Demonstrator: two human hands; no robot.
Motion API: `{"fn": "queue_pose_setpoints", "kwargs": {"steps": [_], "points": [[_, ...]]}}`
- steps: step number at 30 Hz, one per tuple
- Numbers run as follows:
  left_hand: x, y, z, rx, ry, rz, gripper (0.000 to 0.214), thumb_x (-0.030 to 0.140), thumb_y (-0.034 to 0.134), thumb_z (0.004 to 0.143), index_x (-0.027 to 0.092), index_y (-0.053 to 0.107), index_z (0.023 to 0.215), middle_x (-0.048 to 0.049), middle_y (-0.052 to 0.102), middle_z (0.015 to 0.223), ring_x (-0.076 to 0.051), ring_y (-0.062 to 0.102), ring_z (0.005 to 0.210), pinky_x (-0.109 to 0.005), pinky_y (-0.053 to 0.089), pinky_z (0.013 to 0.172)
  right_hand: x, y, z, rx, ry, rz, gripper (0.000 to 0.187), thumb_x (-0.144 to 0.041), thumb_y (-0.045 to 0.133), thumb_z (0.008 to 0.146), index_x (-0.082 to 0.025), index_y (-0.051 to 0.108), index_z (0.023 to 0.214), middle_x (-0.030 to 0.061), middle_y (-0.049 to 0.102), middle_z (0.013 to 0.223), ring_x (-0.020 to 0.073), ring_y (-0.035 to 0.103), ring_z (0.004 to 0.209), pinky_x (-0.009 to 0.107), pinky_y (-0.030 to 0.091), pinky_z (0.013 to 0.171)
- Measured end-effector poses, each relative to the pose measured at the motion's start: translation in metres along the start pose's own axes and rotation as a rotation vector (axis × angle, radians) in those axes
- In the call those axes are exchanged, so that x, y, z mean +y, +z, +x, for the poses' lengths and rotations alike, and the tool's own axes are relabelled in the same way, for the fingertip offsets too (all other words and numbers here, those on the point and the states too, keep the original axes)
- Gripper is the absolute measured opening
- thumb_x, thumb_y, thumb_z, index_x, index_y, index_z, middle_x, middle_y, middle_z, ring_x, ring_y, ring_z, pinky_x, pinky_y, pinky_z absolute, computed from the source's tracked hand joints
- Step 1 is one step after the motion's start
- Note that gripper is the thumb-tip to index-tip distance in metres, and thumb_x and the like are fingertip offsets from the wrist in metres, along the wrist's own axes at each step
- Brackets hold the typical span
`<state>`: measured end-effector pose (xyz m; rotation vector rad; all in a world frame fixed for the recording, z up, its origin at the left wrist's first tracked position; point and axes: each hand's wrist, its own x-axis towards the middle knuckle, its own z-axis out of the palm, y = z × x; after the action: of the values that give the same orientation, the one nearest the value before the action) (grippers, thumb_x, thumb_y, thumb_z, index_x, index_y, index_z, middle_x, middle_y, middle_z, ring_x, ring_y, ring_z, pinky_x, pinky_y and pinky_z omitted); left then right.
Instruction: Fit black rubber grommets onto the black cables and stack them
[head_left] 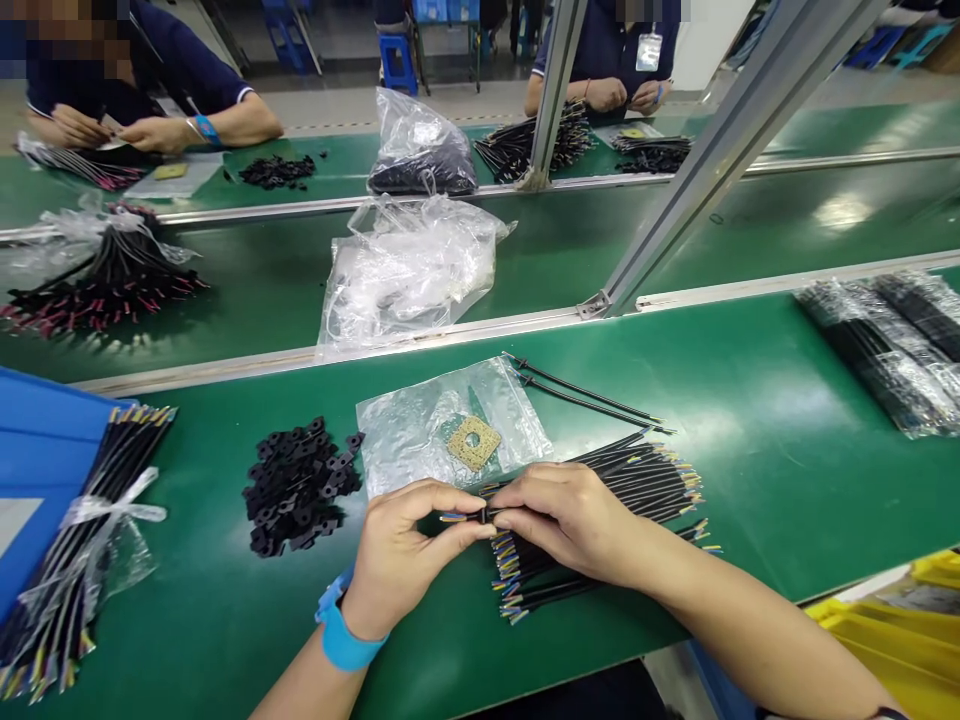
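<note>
My left hand (401,555), with a blue band (349,635) at the wrist, pinches a small black plastic piece (484,516) between thumb and forefinger. My right hand (574,515) is closed on a black cable, whose stripped end with coloured wires (453,518) pokes out to the left past the piece. Most of that cable is hidden by my fingers. Beneath my right hand lies a row of black cables (637,480) with bare coloured wire ends. A heap of small black plastic pieces (300,485) is left of my hands.
A clear plastic bag (405,420) with a yellowish square sponge (474,442) lies beyond my hands. Two cables (585,390) are beside it. A tied cable bundle (97,530) leans on a blue bin (45,450). Bagged cables (877,350) lie right. A metal post (720,150) slants upward. Two co-workers sit opposite.
</note>
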<state>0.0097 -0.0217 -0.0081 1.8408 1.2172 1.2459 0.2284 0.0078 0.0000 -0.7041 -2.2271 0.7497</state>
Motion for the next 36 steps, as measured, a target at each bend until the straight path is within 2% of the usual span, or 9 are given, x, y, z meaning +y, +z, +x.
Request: {"fn": "queue_pose_setpoints", "kwargs": {"steps": [9,13,17,19,21,24,28,33,36], "points": [[0.0,0.001,-0.001,-0.02,0.012,0.014,0.02,0.041,0.081,0.083,0.021,0.078,0.08,-0.0019,0.077,0.071,-0.014,0.073,0.062,-0.022,0.059,0.059,-0.003,0.008,0.001,-0.021,0.013,0.009,0.027,-0.029,0.05,0.107,-0.015,0.069,0.095,0.0013,0.07,0.075,0.0095,0.063,0.065,0.021,0.05,0.063],[-0.013,-0.021,-0.002,-0.056,0.01,0.038,0.04,0.054,0.082,0.078,0.025,0.079,0.105,-0.0054,0.081,0.094,-0.021,0.077,0.085,-0.03,0.062,0.079,0.004,-0.004,0.001,0.098,-0.058,-0.196,0.017,-0.025,0.056,0.104,-0.015,0.07,0.102,0.0026,0.073,0.082,0.0107,0.066,0.071,0.022,0.053,0.068],[-0.033,-0.063,0.001,0.377,-0.263,0.405,0.039,0.05,0.064,0.095,0.025,0.072,0.124,-0.0069,0.078,0.112,-0.025,0.073,0.103,-0.04,0.056,0.096,0.04,-0.028,-0.001,0.182,-0.025,-0.511,0.019,-0.017,0.056,0.102,-0.015,0.071,0.113,0.0067,0.076,0.098,0.0158,0.069,0.086,0.029,0.056,0.08],[-0.041,-0.079,0.004,0.416,-0.299,0.623,0.034,0.047,0.057,0.099,0.024,0.075,0.115,-0.008,0.078,0.112,-0.027,0.071,0.105,-0.043,0.054,0.097,0.059,-0.037,-0.003,0.18,0.039,-0.611,0.029,-0.015,0.049,0.103,-0.013,0.068,0.125,0.0112,0.075,0.109,0.0201,0.069,0.097,0.035,0.056,0.087],[-0.049,-0.086,0.006,0.318,-0.28,0.794,0.034,0.046,0.053,0.101,0.023,0.076,0.109,-0.0101,0.077,0.114,-0.031,0.069,0.111,-0.049,0.05,0.1,0.069,-0.041,-0.004,0.174,0.098,-0.676,0.033,-0.018,0.05,0.103,-0.012,0.065,0.131,0.0148,0.072,0.119,0.0245,0.068,0.106,0.041,0.054,0.092],[-0.06,-0.082,0.006,0.17,-0.266,0.978,0.034,0.042,0.052,0.101,0.021,0.076,0.111,-0.0137,0.075,0.123,-0.04,0.061,0.124,-0.059,0.042,0.104,0.063,-0.043,-0.008,0.059,0.122,-0.594,0.026,-0.024,0.054,0.104,-0.017,0.069,0.123,0.0107,0.074,0.116,0.0227,0.068,0.105,0.04,0.051,0.093],[-0.072,-0.075,0.004,0.071,-0.231,1.06,0.025,0.035,0.056,0.097,0.022,0.076,0.104,-0.0144,0.074,0.126,-0.044,0.056,0.13,-0.063,0.039,0.103,0.044,-0.042,-0.012,-0.242,0.166,-0.414,0.018,-0.031,0.064,0.1,-0.021,0.074,0.112,0.0054,0.076,0.104,0.0193,0.069,0.095,0.037,0.048,0.089],[-0.071,-0.077,0.004,0.071,-0.209,0.997,0.016,0.033,0.06,0.095,0.023,0.072,0.099,-0.0097,0.079,0.097,-0.034,0.07,0.101,-0.049,0.048,0.093,0.04,-0.04,-0.011,-0.383,0.259,-0.277,0.008,-0.025,0.073,0.094,-0.022,0.076,0.1,0.0017,0.074,0.096,0.0168,0.066,0.091,0.034,0.045,0.086],[-0.065,-0.068,0.005,0.143,-0.128,0.903,0.02,0.036,0.06,0.097,0.022,0.073,0.102,-0.0074,0.08,0.097,-0.027,0.072,0.089,-0.039,0.052,0.084,0.039,-0.039,-0.008,-0.389,0.303,-0.224,0.001,-0.019,0.072,0.094,-0.019,0.072,0.093,0.0002,0.072,0.091,0.0146,0.065,0.086,0.032,0.044,0.084]]}}
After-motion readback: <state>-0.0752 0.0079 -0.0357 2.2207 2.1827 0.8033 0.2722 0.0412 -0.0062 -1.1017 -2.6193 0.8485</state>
